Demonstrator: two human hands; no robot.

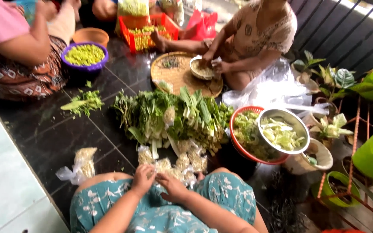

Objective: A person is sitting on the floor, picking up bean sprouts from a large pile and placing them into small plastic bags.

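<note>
While both hands meet over the lap in the head view, the left hand and right hand pinch a small clear bag of sprouts, fingers curled closed on its top. More filled bags lie just beyond the fingertips; another bag sits well off to the left on the dark tiled floor. Bundled leafy greens lie farther ahead. A firm pinch near the bag's neck would likely prevent spilling.
</note>
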